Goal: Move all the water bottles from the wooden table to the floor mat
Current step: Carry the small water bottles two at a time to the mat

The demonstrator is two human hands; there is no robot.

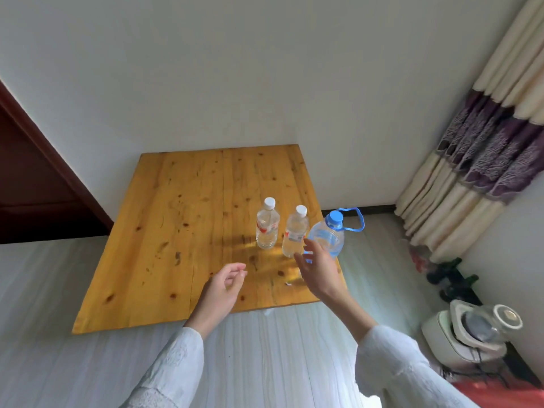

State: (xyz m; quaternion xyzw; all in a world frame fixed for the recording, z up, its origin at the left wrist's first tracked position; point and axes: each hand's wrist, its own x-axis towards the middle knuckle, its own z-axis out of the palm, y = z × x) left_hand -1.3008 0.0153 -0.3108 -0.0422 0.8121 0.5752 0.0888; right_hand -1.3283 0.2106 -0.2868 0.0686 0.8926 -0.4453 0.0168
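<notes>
A square wooden tabletop (182, 231) of knotty yellow-orange planks sits low against a pale wall, seen from above. Three clear water bottles stand upright near its right edge. The left small bottle (267, 225) has a white cap and a red-and-white label; its writing is too blurred to read. Just beside it to the right stands a second small bottle (295, 231), also white-capped, with a pale label that cannot be read either. Farthest right, at the tabletop's right edge, is a larger bottle (328, 235) with a blue cap and a blue loop handle sticking out to the right.

Two hands in white lacy sleeves (394, 366) reach in from the near side. The right hand (316, 270) is spread open, fingers straight and fanned, just in front of the larger bottle and the second small bottle; whether it touches either cannot be told, and it grips nothing. The left hand (225, 285) hovers over the near part of the tabletop with fingers loosely curled toward the thumb, holding nothing.

A pale striped floor mat (59, 319) lies around the near and left sides of the tabletop. At the far left is a dark red-brown door (32, 184). On the right hangs a cream curtain (485, 160) with a purple patterned band. Below it, on the floor by the right wall, are dark green glass bottles (450, 272) and a white appliance (468, 334) with its lid open.
</notes>
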